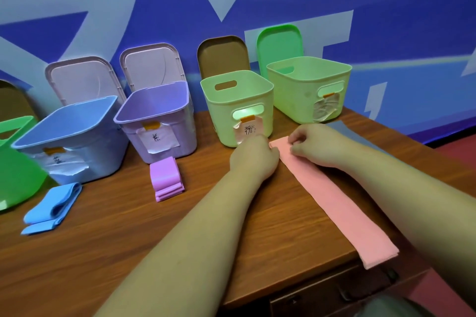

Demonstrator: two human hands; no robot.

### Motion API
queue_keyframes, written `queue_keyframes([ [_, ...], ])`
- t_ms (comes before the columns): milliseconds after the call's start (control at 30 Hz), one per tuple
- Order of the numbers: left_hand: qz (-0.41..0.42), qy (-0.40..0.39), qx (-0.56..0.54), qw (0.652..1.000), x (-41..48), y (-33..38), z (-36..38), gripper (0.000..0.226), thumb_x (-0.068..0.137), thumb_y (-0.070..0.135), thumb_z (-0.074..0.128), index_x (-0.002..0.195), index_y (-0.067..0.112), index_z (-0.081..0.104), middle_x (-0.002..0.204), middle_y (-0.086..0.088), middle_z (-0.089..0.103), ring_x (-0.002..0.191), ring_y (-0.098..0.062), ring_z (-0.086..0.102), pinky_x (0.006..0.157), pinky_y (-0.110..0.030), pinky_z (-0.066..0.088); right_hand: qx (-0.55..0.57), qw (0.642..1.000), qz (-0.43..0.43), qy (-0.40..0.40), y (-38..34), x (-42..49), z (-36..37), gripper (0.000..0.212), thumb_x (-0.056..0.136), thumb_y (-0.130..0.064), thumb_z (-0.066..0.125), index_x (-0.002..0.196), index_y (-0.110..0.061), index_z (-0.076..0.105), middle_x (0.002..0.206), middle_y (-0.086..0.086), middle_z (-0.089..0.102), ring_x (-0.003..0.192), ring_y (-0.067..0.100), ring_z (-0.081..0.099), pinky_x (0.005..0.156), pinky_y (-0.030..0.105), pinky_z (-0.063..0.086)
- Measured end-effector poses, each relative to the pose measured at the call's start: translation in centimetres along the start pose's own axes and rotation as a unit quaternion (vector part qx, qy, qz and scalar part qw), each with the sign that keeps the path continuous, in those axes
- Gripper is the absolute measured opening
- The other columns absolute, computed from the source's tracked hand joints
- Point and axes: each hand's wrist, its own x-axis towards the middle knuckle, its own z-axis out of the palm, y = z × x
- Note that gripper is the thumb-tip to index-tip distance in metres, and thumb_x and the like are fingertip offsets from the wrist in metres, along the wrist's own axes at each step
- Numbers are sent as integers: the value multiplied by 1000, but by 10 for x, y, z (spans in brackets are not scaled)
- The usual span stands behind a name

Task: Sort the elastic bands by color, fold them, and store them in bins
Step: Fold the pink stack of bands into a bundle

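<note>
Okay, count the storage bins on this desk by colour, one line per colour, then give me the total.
Blue bin: 1
Purple bin: 1
Pale green bins: 2
Bright green bin, cut off at the left edge: 1
Total: 5

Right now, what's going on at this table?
A person is working on a long pink band laid flat across the wooden table. Both the left hand and the right hand pinch its far end, just in front of a light green bin. A folded blue band lies before the blue bin and a folded purple band before the purple bin; neither is stored yet.
</note>
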Motion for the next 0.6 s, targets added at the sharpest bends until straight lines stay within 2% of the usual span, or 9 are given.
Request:
queue_keyframes([
  [67,0,-2,0,1000,0,0,0,31,97,40,55,114,21,72,106,-2,71,98,-28,67,83,-43,60,2,1000,8,8,0,5,1,20,92,-22,72,112,-26,75,107,-7,71,89,7,64,69,24,47],
  [133,0,-2,-1,1000,-1,0,0,30,97,39,55,114,21,72,104,-2,71,95,-28,67,81,-42,59,-11,1000,12,19,-1,11,0,19,92,-20,73,110,-24,76,108,-5,72,91,10,64,76,27,50],
  [233,3,-2,-1,1000,-1,0,1,27,96,37,54,108,20,71,98,-2,70,92,-28,66,78,-41,59,-43,999,-9,8,-4,21,-2,31,93,-20,73,123,-23,73,120,-1,72,101,13,62,87,26,47],
  [367,7,-2,-5,1000,0,-1,2,27,95,37,54,107,21,71,98,-2,70,92,-29,67,77,-42,59,-83,994,-41,-66,-14,31,-6,43,97,-16,67,138,-27,68,136,-2,68,114,14,61,94,24,41],
  [467,12,-2,-5,1000,0,-2,1,29,96,38,54,114,22,71,102,-2,71,94,-28,66,76,-40,58,-93,989,-44,-107,-20,38,-11,41,95,-12,66,132,-29,72,128,-6,68,107,10,58,92,24,40],
  [600,13,-3,-6,1000,0,-3,2,30,96,39,53,113,23,72,101,0,71,94,-27,67,76,-39,58,-73,989,-27,-123,-21,45,-15,18,95,-25,72,108,-37,78,114,-12,71,100,7,62,91,30,48],
])
